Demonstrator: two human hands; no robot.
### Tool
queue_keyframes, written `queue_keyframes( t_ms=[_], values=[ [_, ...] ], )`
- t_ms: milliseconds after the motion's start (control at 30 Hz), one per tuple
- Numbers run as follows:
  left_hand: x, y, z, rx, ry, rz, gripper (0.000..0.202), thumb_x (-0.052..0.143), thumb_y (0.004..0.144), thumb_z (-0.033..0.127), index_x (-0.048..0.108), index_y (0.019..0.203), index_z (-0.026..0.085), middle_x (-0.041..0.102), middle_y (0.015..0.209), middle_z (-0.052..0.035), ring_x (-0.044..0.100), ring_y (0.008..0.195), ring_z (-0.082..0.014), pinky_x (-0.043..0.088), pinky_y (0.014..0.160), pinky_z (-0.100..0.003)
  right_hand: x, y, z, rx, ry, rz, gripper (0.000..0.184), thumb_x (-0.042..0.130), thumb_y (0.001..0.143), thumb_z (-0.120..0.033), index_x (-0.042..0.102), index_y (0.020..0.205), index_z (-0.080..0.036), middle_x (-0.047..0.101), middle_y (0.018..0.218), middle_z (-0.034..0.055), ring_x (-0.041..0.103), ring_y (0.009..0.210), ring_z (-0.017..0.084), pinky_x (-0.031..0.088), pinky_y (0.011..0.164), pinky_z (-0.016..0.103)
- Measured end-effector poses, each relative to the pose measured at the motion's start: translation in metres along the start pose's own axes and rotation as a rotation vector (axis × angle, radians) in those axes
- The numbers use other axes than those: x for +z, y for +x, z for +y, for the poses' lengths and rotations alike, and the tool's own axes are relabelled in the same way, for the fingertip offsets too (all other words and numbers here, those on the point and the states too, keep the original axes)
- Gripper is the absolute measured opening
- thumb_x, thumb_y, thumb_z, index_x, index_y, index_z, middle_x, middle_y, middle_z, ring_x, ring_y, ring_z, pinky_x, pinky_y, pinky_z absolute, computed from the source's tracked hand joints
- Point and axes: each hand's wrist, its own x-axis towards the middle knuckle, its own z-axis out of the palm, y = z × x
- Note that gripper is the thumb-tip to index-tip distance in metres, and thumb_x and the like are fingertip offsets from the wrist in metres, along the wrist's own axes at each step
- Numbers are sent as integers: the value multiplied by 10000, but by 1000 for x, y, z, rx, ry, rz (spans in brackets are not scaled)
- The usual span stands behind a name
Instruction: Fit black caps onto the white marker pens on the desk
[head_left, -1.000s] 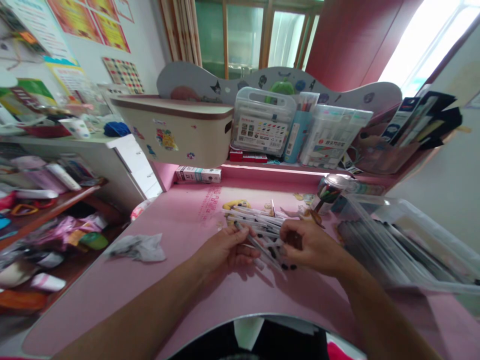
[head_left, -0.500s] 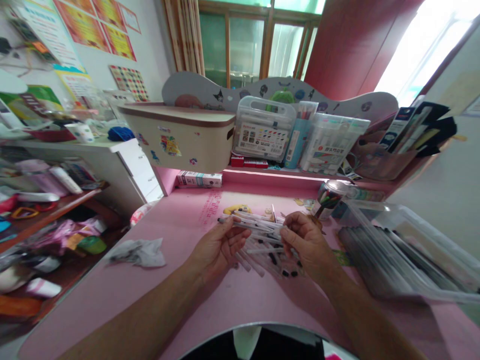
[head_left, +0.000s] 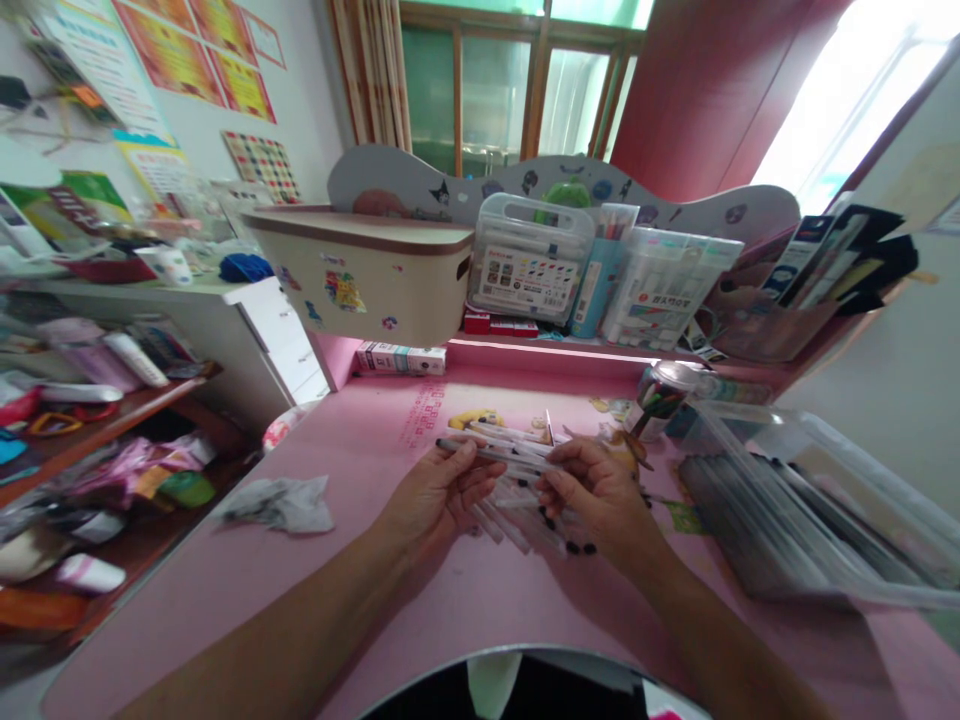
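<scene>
Right hand (head_left: 600, 495) is sitting nearer the left hand (head_left: 435, 490) than half a second ago. Count: one pen (head_left: 506, 455) held, above the desk (head_left: 360, 590) midway between its left and right edges; one pile of loose pens (head_left: 514, 528), too overlapped to count; two black caps (head_left: 573, 548) showing nearest the front edge. Left thumb and forefinger are pinching the pen, other fingers loosely curling. Right fingertips are nearly meeting at its far end; grip: cannot tell.

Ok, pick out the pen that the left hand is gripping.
The pen pinched in the left hand, its dark end poking out past the thumb; the heaped pens lie on the pink desk, outside that grip.
</scene>
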Motion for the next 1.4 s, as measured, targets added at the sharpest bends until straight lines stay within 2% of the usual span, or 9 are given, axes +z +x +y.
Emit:
queue_keyframes(
  t_ms=[300, 667, 833, 1000, 1067, 1133, 1200, 1267, 1400],
  values=[
    [5, -7, -5, 140, 68, -50, 73, 693, 838, 102, 628, 854, 131, 768, 780, -56, 739, 650, -131, 600, 587, -161, 4, 0, -1, 49, 30, 41, 394, 782, 713, -492, 536, 828, -206, 677, 674, -12, 607, 548, 112, 501, 534, 236],
    [2, -6, -6, 159, 142, -132, 226, 830, 716, 226, 656, 832, 139, 765, 795, -47, 731, 672, -141, 588, 608, -183, 2, -1, -4, 70, -18, -59, 285, 725, 746, -398, 521, 816, -212, 665, 681, -19, 602, 557, 122, 496, 543, 248],
    [2, -9, -18, 135, 270, -298, 202, 846, 680, 234, 716, 804, 141, 736, 754, -42, 681, 637, -137, 563, 620, -227, 4, -5, -10, -88, -440, -185, 53, 611, 830, -233, 596, 815, -184, 644, 730, -7, 583, 671, 130, 441, 627, 242],
    [-1, -14, -17, 284, 486, -318, 134, 836, 667, 192, 739, 748, 146, 689, 763, -35, 650, 669, -138, 532, 625, -224, 13, -11, -18, -375, -886, -186, 98, 579, 884, -146, 671, 870, -174, 630, 851, 29, 561, 814, 161, 426, 759, 277],
    [-1, -16, -14, 277, 521, -311, 205, 825, 684, 214, 730, 859, 164, 661, 733, -9, 621, 600, -120, 520, 572, -220, 16, -14, -26, -400, -993, -154, 117, 579, 906, -156, 686, 862, -172, 617, 894, 46, 555, 864, 175, 432, 797, 294],
    [-2, -17, -11, 271, 500, -303, 407, 822, 686, 226, 670, 1063, 216, 644, 763, 19, 604, 565, -110, 516, 529, -222, 15, -20, -40, -396, -1083, -126, 149, 581, 921, -172, 702, 833, -177, 617, 918, 56, 552, 904, 187, 434, 842, 315],
    [-2, -16, -10, 286, 477, -312, 561, 809, 701, 239, 570, 1209, 261, 635, 810, 29, 605, 577, -110, 524, 526, -229, 8, -30, -60, -403, -1160, -85, 169, 589, 926, -199, 714, 813, -190, 623, 914, 60, 548, 910, 197, 431, 866, 339],
    [-3, -15, -10, 291, 492, -338, 565, 779, 739, 258, 523, 1243, 259, 624, 799, 32, 596, 574, -106, 522, 530, -227, -7, -42, -83, -433, -1217, 11, 176, 578, 938, -242, 732, 857, -211, 625, 919, 68, 545, 904, 210, 437, 844, 352],
    [-6, -13, -11, 268, 534, -341, 525, 741, 787, 273, 495, 1250, 247, 589, 765, 48, 574, 545, -93, 505, 506, -216, -65, -61, -126, -481, -1334, 238, 231, 519, 950, -291, 739, 980, -226, 647, 946, 89, 583, 885, 229, 444, 793, 359]
  ],
)
